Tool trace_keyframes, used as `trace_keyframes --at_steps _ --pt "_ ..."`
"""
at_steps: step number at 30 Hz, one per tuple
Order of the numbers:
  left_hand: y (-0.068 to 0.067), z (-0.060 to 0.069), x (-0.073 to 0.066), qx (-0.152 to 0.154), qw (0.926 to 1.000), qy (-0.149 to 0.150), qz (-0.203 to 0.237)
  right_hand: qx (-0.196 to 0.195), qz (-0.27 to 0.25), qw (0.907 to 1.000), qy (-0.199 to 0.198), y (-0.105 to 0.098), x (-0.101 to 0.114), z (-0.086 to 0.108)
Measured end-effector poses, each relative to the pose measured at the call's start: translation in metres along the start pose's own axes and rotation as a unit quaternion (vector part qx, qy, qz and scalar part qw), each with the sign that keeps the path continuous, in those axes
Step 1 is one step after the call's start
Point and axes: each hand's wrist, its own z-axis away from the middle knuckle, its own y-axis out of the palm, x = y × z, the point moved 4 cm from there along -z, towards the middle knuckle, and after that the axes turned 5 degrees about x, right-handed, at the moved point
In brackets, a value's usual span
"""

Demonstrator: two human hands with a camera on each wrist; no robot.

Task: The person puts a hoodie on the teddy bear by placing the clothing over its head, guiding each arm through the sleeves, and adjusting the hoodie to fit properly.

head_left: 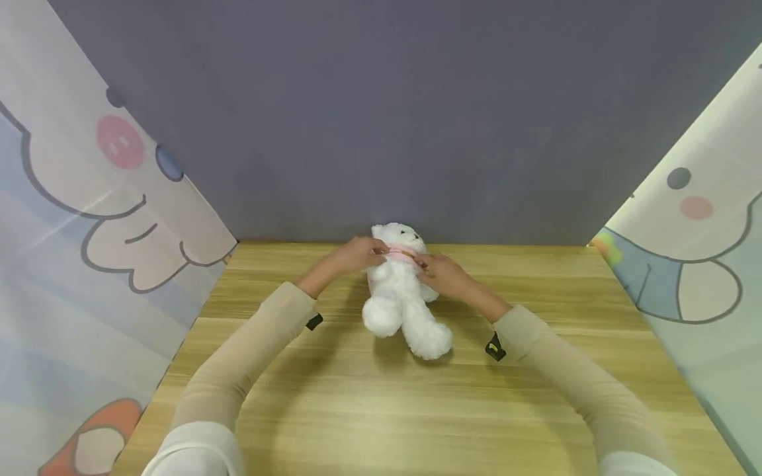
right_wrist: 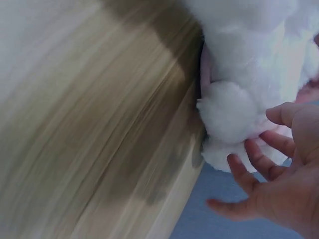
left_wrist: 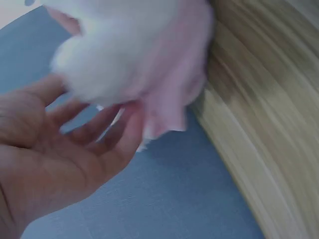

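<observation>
Well, of two cartoon-print sheets, the left sheet [head_left: 65,198] borders the wooden tabletop [head_left: 387,410] at nine o'clock. Next comes the left hand [head_left: 360,254], at nine o'clock from the neck, bent fingers touching pink cloth [left_wrist: 169,89]; whether they pinch it, I cannot tell. One white plush toy [head_left: 395,297] lies toward twelve o'clock, its head at the far edge by the single dark panel [head_left: 405,119], two legs pointing to seven and five. Wood spreads broadly toward six. The right hand [head_left: 442,273], at four o'clock from the neck, has fingers splayed wide, some tips against the toy. At three, the right sheet [head_left: 702,277] borders the other edge.
</observation>
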Motion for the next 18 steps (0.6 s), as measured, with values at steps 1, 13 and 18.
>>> trace_keyframes --at_steps 1,13,18 --pt "0.001 -0.002 0.0 0.018 0.9998 -0.002 -0.007 -0.003 0.001 1.0 0.003 0.001 0.001 -0.001" --pt "0.017 -0.001 0.02 0.028 0.9986 -0.045 -0.011 -0.019 0.008 0.9997 -0.015 0.009 0.019 -0.015" --pt "0.031 -0.002 0.034 -0.014 0.9997 -0.007 0.021 -0.04 0.023 0.9988 -0.017 0.013 0.021 -0.018"
